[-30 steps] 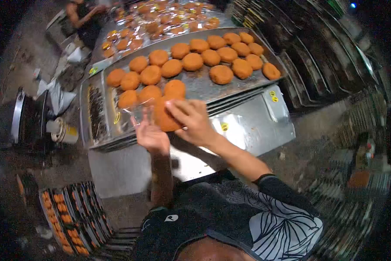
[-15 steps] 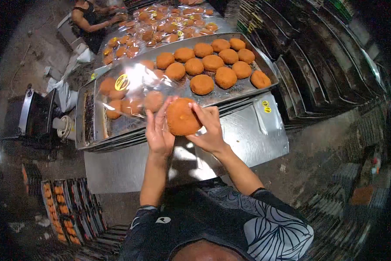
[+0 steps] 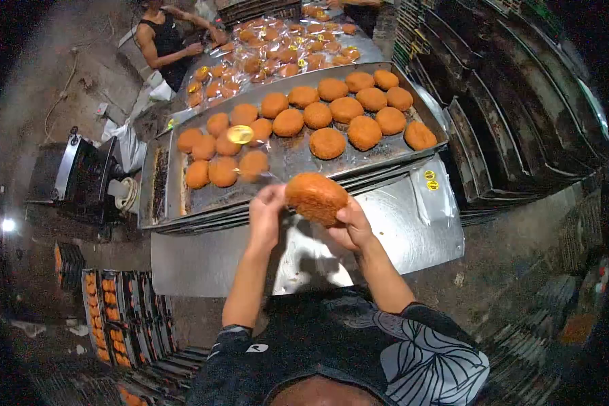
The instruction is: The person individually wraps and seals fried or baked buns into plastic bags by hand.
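My right hand (image 3: 350,227) grips a round orange-brown crumbed bun (image 3: 316,198) by its right side, holding it tilted above the table's front part. At the bun's left edge, my left hand (image 3: 267,208) has its fingers pinched together on a clear plastic bag (image 3: 240,134). The bag carries a yellow round sticker and stretches up and left over the tray, blurred and hard to trace. Beneath it, a large metal tray (image 3: 291,159) holds several more loose buns (image 3: 327,143).
Bagged buns (image 3: 270,54) cover the table's far end, where a co-worker (image 3: 165,40) works at the left. On the metal tabletop (image 3: 203,264) lie stickered clear bags (image 3: 434,193) at the right. Dark trays (image 3: 480,128) are stacked at the right; a rack of buns (image 3: 108,311) stands lower left.
The bun has turned from face-on to tilted and shifted right. My left hand has closed from spread fingers into a pinch. The bag has narrowed, and the view has shifted slightly.
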`<state>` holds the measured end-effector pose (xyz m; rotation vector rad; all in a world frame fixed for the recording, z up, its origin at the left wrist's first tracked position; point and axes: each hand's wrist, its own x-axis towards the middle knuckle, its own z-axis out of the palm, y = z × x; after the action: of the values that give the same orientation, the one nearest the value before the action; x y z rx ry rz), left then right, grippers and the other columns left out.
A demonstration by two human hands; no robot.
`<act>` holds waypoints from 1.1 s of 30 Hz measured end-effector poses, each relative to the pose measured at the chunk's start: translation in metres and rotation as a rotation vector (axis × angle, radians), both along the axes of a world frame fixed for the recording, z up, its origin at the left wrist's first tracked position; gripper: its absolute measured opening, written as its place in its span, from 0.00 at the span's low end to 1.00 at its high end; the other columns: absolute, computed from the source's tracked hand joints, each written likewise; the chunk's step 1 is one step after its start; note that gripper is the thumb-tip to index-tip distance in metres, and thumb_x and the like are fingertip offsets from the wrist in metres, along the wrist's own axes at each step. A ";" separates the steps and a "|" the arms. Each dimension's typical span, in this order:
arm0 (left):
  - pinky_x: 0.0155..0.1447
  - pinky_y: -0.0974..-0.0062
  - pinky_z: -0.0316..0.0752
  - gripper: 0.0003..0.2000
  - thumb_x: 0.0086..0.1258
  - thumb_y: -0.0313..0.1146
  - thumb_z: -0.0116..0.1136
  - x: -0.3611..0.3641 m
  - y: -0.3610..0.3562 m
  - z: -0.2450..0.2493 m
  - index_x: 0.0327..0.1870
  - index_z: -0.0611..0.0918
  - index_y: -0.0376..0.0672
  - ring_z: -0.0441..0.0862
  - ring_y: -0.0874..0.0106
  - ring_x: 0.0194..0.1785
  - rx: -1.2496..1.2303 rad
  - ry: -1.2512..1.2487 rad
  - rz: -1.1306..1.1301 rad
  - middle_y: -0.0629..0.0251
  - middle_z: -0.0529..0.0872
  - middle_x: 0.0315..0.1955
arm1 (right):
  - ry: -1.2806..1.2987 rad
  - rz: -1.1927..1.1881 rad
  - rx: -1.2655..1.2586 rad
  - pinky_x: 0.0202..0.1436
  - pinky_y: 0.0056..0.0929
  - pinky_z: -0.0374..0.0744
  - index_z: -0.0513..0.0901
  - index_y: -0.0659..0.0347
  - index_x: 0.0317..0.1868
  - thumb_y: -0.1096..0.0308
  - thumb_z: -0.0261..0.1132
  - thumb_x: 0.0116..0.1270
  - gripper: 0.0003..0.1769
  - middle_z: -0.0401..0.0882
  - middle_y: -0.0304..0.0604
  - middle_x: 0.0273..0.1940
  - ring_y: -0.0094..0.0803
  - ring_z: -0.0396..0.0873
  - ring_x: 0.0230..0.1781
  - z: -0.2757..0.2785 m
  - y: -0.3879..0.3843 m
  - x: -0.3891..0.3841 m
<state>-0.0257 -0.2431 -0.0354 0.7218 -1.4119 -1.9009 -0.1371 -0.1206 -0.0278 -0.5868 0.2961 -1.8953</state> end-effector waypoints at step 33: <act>0.55 0.67 0.66 0.19 0.63 0.40 0.45 0.015 0.023 0.011 0.50 0.68 0.37 0.71 0.67 0.49 0.593 0.614 -0.064 0.59 0.73 0.46 | 0.903 -0.797 0.278 0.45 0.27 0.74 0.65 0.67 0.49 0.69 0.70 0.40 0.34 0.68 0.52 0.47 0.39 0.74 0.42 0.012 -0.029 0.062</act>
<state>-0.0103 -0.2204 -0.0241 0.2893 -0.4979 -2.3438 -0.0747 -0.1497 -0.0156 -1.2322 1.5341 -2.1317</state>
